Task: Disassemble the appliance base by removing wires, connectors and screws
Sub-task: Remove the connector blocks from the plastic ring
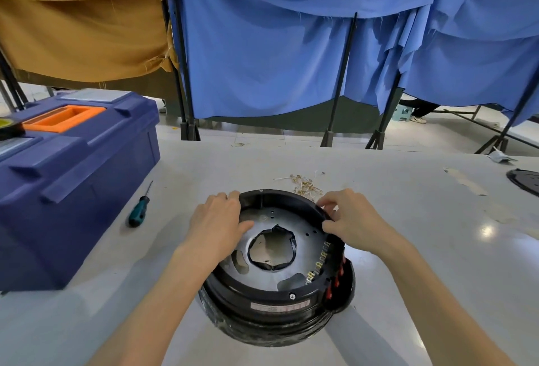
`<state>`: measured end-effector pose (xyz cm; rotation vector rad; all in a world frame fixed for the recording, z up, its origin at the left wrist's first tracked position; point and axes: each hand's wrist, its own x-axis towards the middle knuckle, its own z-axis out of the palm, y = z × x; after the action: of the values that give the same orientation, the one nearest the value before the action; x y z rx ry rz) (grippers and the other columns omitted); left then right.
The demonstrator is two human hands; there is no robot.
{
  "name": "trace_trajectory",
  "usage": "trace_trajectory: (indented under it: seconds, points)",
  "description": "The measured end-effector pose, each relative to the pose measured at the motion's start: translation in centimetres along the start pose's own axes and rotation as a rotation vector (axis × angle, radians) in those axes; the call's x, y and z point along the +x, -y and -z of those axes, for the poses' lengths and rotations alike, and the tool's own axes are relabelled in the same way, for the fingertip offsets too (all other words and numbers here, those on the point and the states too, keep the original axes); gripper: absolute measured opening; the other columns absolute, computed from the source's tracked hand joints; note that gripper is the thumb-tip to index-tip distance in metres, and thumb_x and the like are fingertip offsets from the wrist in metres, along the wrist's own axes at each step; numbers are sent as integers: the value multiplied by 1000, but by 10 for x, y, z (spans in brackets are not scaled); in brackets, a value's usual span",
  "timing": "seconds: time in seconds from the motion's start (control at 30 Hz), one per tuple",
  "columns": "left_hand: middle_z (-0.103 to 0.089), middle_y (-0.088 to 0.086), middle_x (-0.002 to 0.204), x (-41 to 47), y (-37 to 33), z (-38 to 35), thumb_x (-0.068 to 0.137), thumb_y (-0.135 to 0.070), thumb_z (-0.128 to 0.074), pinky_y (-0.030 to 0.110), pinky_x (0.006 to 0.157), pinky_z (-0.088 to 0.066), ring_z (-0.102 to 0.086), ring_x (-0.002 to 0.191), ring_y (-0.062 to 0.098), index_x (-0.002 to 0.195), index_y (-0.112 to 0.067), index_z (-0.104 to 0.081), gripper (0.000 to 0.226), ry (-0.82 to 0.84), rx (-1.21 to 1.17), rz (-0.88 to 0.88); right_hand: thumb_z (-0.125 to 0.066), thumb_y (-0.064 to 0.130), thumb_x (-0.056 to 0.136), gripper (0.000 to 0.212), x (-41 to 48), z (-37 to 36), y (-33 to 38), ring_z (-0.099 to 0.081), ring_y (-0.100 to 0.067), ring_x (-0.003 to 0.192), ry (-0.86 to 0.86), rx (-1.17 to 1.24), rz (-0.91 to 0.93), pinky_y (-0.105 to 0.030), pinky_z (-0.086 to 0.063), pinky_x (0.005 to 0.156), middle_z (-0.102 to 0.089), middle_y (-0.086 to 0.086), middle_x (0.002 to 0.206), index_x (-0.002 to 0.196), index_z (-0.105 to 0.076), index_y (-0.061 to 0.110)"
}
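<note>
A round black appliance base (277, 301) lies upside down on the grey table, its silver metal plate (306, 237) showing a ragged central hole. One screw (292, 296) sits in the near rim above a white label. Red connectors (338, 275) line the base's right side. My left hand (217, 225) rests on the left rim with its thumb on the plate. My right hand (350, 219) pinches the black rim at the far right. A green-handled screwdriver (140, 209) lies on the table to the left, untouched.
A large blue toolbox (67, 179) with an orange handle stands at the left. A heap of small loose parts (303, 183) lies behind the base. A black round piece (525, 181) sits at the right table edge. Blue and tan curtains hang beyond the table.
</note>
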<state>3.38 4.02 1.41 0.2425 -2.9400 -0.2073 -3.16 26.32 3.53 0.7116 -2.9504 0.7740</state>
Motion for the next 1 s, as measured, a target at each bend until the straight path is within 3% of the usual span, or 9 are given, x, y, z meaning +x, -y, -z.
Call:
trace_trajectory:
  seconds: [0.1,0.17,0.23,0.33,0.43,0.53,0.7,0.83,1.0]
  points:
    - [-53,9,116,3,-1,9,91,-59,-48,35,88,-41,-50,109,27,112,-11,-48,53,-56,159,92,-56,2,85,36,8,-7,-1,-64,-25,84,-32,21,61,-36,-52,79,-71,3,93,112,-71,21]
    - [-47,9,124,7,-1,11,90,-59,-48,37,93,-40,-48,115,28,126,-10,-43,61,-92,172,86,-52,6,95,36,15,-12,-4,-66,-24,96,-16,116,70,-28,-49,85,-72,0,110,124,-66,22]
    - [-39,8,139,10,-2,8,94,-49,-51,38,100,-38,-43,125,27,146,-14,-24,68,-56,21,-35,-47,11,101,36,19,-16,-1,-61,-14,115,85,347,87,-20,-43,97,-65,3,126,134,-58,22]
    - [-35,2,148,9,-6,1,99,-39,-46,36,102,-35,-40,130,24,152,-19,-11,67,2,16,-172,-50,24,101,46,20,-16,2,-49,-10,129,136,508,73,-21,-36,103,-53,5,139,146,-41,23]
    - [-38,1,143,8,-3,-5,100,-40,-43,34,97,-36,-41,126,22,149,-16,-23,58,-28,125,-168,-76,38,80,66,13,-6,-3,-58,-10,99,82,265,3,-24,-44,83,-56,5,120,137,-44,29]
    - [-42,4,131,6,-6,-4,100,-41,-43,33,88,-39,-47,116,23,135,-15,-39,44,-52,179,-132,-81,28,71,60,3,-6,-5,-55,-9,82,118,142,-1,-21,-41,69,-57,4,111,124,-52,25]
    - [-56,8,113,0,-27,5,97,-43,-50,33,85,-34,-51,106,27,108,-17,-57,29,-79,395,-11,-76,14,75,55,1,-16,-1,-60,-15,90,9,261,28,-18,-44,71,-63,3,111,127,-60,19]
    - [-59,8,109,-1,-33,13,93,-43,-55,35,88,-33,-49,105,28,106,-19,-57,27,-72,398,61,-78,15,76,52,1,-24,-3,-61,-11,95,-28,384,21,-12,-43,75,-66,5,112,125,-62,21]
    - [-51,4,120,2,-48,5,96,-44,-50,33,92,-34,-49,112,24,119,-17,-54,36,-20,177,-201,-70,20,88,17,2,-40,0,-66,-3,90,-162,596,-13,-9,-47,75,-71,14,94,105,-72,20]
